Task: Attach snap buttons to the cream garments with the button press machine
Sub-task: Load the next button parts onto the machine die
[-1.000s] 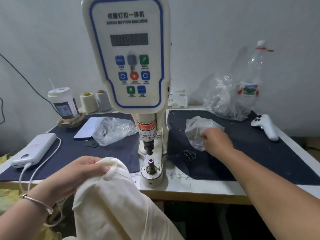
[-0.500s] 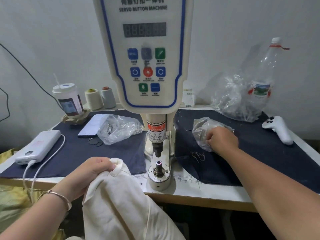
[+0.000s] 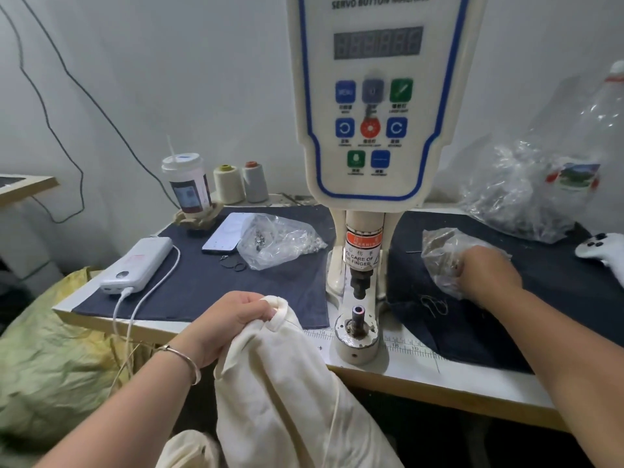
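1. Two hands at work: left hand gripping the cream garment's bunched edge, just left of the button press machine's lower die.
2. Right hand reaching into the small plastic bag on the tabletop; fingers hidden, grip unclear.
3. Likely fetching a snap; next, seating it on the die.

Two hands: left, right. One button press machine, one cream garment, two thread spools, three plastic bags, one power bank, one cup.
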Action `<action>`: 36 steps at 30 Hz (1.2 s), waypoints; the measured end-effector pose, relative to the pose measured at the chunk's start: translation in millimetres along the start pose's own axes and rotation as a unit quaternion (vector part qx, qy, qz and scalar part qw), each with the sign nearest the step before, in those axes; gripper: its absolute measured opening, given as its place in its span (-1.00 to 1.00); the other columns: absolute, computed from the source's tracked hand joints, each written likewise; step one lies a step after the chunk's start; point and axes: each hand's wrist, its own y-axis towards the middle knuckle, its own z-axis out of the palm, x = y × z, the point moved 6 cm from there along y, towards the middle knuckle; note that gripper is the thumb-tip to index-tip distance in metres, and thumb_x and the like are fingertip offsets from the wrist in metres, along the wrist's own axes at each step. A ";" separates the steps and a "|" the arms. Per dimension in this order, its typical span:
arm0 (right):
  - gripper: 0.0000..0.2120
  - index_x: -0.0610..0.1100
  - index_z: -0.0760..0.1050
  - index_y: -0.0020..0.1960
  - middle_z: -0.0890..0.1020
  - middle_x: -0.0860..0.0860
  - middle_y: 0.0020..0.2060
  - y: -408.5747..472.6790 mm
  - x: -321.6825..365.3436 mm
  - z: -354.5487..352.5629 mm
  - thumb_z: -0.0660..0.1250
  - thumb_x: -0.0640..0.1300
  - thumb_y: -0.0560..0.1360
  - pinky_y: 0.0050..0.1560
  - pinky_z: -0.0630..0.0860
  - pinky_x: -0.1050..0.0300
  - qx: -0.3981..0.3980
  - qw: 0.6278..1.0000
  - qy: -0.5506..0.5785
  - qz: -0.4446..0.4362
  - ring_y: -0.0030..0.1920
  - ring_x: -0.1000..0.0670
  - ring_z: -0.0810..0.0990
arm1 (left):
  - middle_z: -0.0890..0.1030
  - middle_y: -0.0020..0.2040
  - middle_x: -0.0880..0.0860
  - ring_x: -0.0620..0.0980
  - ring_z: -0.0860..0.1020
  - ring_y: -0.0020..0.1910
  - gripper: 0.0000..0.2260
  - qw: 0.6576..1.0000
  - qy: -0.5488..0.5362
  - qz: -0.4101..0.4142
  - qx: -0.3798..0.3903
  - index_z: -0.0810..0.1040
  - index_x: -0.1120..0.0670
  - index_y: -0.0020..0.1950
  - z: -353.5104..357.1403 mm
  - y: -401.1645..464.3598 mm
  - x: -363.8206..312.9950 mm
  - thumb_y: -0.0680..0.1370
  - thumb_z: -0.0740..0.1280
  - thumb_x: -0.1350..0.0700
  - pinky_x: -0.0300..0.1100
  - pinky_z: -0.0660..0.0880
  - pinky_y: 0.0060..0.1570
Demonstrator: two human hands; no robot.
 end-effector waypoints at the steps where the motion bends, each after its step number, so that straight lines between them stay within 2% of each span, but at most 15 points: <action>1: -0.82 -0.24 0.58 0.07 0.62 -0.23 0.02 0.1 -0.9 0.1 0.26 -0.23 0.54 -0.08 0.49 0.05 -0.004 1.000 0.004 0.009 0.05 -0.24 0.59 | 0.37 -0.24 0.14 0.05 0.32 -0.30 -0.77 1.000 0.001 -0.002 -0.002 0.47 0.16 -0.19 0.0 0.0 -0.4 0.30 0.42 0.08 -0.11 0.26 -0.33; 6: -0.83 -0.23 0.58 0.03 0.62 -0.22 -0.02 -1.0 -0.6 1.6 0.25 -0.20 0.55 -0.17 0.40 0.10 -0.017 1.000 -0.010 0.017 0.01 -0.22 0.59 | 0.39 -0.25 0.12 0.05 0.35 -0.27 -0.74 1.000 -0.003 -0.002 -0.022 0.47 0.17 -0.21 -2.3 1.2 -0.8 0.26 0.43 0.05 -0.15 0.32 -0.32; 9: -0.83 -0.25 0.58 0.03 0.61 -0.21 -0.05 2.9 0.3 1.6 0.25 -0.21 0.54 -0.15 0.43 0.10 0.025 0.999 -0.027 0.008 -0.02 -0.20 0.59 | 0.40 -0.28 0.11 0.02 0.37 -0.30 -0.74 1.000 -0.003 -0.005 -0.021 0.46 0.16 -0.23 -2.6 1.9 -0.4 0.25 0.43 0.04 -0.15 0.33 -0.32; 12: -0.80 -0.30 0.58 0.08 0.56 -0.18 -0.11 10.3 -1.2 1.5 0.28 -0.23 0.53 -0.13 0.38 0.13 0.075 0.997 -0.028 0.009 -0.13 -0.10 0.48 | 0.43 -0.30 0.09 0.01 0.39 -0.32 -0.72 1.000 -0.002 -0.007 -0.021 0.48 0.15 -0.24 -3.1 1.7 -0.6 0.22 0.44 0.01 -0.16 0.34 -0.32; 15: -0.80 -0.31 0.56 0.09 0.47 -0.14 -0.14 14.8 -0.7 1.6 0.26 -0.22 0.55 -0.11 0.34 0.15 0.102 0.994 -0.029 0.009 -0.11 -0.08 0.42 | 0.40 -0.35 0.07 -0.02 0.37 -0.37 -0.70 1.000 -0.011 -0.003 -0.019 0.45 0.14 -0.28 -2.8 1.5 -1.3 0.18 0.45 -0.01 -0.19 0.33 -0.36; 17: -0.87 -0.23 0.53 -0.11 0.45 -0.12 -0.15 13.0 1.4 1.1 0.24 -0.23 0.57 -0.10 0.33 0.17 0.117 0.993 -0.034 0.006 -0.09 -0.07 0.42 | 0.41 -0.36 0.06 -0.03 0.36 -0.39 -0.77 1.000 -0.013 -0.003 -0.022 0.43 0.11 -0.33 -2.7 1.8 -0.8 0.22 0.44 0.03 -0.19 0.33 -0.36; 19: -0.77 -0.15 0.39 -0.27 0.45 -0.12 -0.15 11.1 3.0 0.7 0.23 -0.23 0.57 -0.10 0.33 0.17 0.129 0.991 -0.041 0.003 -0.08 -0.07 0.41 | 0.42 -0.37 0.04 -0.04 0.38 -0.40 -0.82 1.000 -0.015 0.000 -0.024 0.45 0.09 -0.37 -2.2 2.3 -1.0 0.26 0.42 0.06 -0.21 0.34 -0.38; 22: -0.93 -0.17 0.51 -0.06 0.48 -0.11 -0.11 8.2 4.3 -1.1 0.26 -0.20 0.55 -0.08 0.35 0.18 0.129 0.990 -0.049 -0.025 -0.09 -0.05 0.43 | 0.45 -0.41 -0.01 -0.09 0.41 -0.45 -0.84 1.000 -0.018 0.004 -0.020 0.47 0.04 -0.46 -1.4 3.5 -2.0 0.28 0.40 0.07 -0.28 0.37 -0.43; 23: -0.92 -0.17 0.52 -0.02 0.50 -0.11 -0.12 7.0 3.8 -1.1 0.28 -0.18 0.55 -0.08 0.37 0.17 0.123 0.991 -0.042 -0.036 -0.09 -0.05 0.44 | 0.46 -0.42 -0.01 -0.10 0.42 -0.46 -0.84 1.000 -0.018 0.005 -0.019 0.47 0.03 -0.46 -1.5 3.8 -2.1 0.28 0.40 0.07 -0.29 0.38 -0.43; 27: -0.88 -0.21 0.59 -0.04 0.62 -0.16 -0.07 -2.3 2.2 -7.7 0.36 -0.15 0.50 0.00 0.48 0.11 0.081 0.995 0.018 -0.050 -0.06 -0.12 0.54 | 0.48 -0.41 -0.01 -0.10 0.44 -0.46 -0.86 1.000 -0.018 0.008 -0.018 0.49 0.04 -0.46 -1.7 3.6 -1.5 0.27 0.40 0.07 -0.29 0.39 -0.44; 29: -0.92 -0.15 0.56 -0.07 0.63 -0.16 0.02 -6.3 4.6 -8.9 0.32 -0.15 0.52 0.04 0.46 0.12 0.102 0.994 0.006 -0.042 0.05 -0.14 0.57 | 0.47 -0.41 0.00 -0.10 0.43 -0.45 -0.86 1.000 -0.016 0.011 -0.021 0.49 0.04 -0.46 -1.7 3.7 -1.5 0.26 0.40 0.07 -0.29 0.39 -0.44; 33: -0.80 -0.13 0.52 0.18 0.57 -0.09 0.17 -8.5 12.9 -8.2 0.25 -0.17 0.58 -0.01 0.32 0.21 0.172 0.983 -0.033 -0.051 0.08 -0.07 0.47 | 0.46 -0.40 0.00 -0.09 0.42 -0.43 -0.84 1.000 -0.012 0.010 -0.020 0.47 0.04 -0.45 -2.1 5.1 -0.7 0.27 0.41 0.06 -0.25 0.38 -0.40; 36: -0.79 -0.12 0.51 0.19 0.57 -0.10 0.16 -9.6 12.7 -7.0 0.29 -0.17 0.57 0.04 0.44 0.15 0.170 0.985 -0.018 -0.031 0.14 -0.11 0.53 | 0.49 -0.40 0.00 -0.09 0.45 -0.44 -0.84 1.000 -0.013 0.009 -0.015 0.49 0.05 -0.46 -1.8 5.7 0.5 0.27 0.40 0.06 -0.26 0.40 -0.42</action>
